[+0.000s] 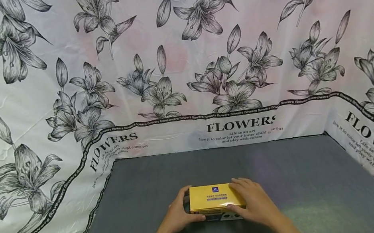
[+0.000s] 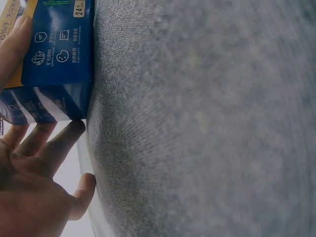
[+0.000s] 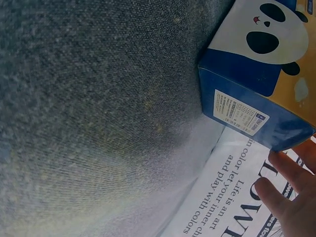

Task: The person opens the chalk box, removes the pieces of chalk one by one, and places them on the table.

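Box [image 1: 215, 198] print too small to be read from head view; near side partly hidden by right hand [image 1: 256, 203]. Box cut off in both wrist views.

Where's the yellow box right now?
In the head view, the yellow box sits on the grey mat, near its front edge, gripped between left hand and right hand.

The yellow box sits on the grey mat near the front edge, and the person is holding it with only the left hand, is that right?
Not quite. Both hands are on the yellow box: the left hand holds its left end and the right hand lies over its right end. The head view shows this. The box does sit on the grey mat near the front edge.
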Available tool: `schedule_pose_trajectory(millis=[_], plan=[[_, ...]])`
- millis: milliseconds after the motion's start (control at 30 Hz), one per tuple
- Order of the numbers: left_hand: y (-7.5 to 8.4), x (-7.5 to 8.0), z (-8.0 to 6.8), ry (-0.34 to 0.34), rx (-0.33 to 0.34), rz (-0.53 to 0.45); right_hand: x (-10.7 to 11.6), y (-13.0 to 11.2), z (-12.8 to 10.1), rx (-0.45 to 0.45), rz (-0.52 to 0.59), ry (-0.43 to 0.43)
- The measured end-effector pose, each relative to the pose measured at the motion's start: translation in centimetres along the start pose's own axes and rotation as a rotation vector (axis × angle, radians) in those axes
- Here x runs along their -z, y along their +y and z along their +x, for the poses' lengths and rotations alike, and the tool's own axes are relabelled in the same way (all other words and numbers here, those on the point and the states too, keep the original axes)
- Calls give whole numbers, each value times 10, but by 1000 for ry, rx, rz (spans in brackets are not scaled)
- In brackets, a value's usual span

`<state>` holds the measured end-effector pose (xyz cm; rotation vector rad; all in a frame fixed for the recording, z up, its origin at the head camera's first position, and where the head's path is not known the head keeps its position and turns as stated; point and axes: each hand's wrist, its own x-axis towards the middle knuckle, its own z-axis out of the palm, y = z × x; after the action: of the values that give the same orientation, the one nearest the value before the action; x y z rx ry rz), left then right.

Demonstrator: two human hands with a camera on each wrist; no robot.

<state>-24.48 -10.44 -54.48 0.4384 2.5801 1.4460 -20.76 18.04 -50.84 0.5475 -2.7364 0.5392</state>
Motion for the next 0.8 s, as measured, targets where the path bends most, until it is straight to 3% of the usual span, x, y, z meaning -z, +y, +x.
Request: schedule_pose_trajectory(millis=[333, 567, 800], plan=[[-1, 1, 0, -19, -4, -53, 2, -5, 7, -38, -3, -69], [-3, 1, 1, -25, -20, -56, 4, -9, 14, -38, -46, -61], [-3, 1, 0, -18, -14, -52, 6, -12, 20, 25, -112, -18]])
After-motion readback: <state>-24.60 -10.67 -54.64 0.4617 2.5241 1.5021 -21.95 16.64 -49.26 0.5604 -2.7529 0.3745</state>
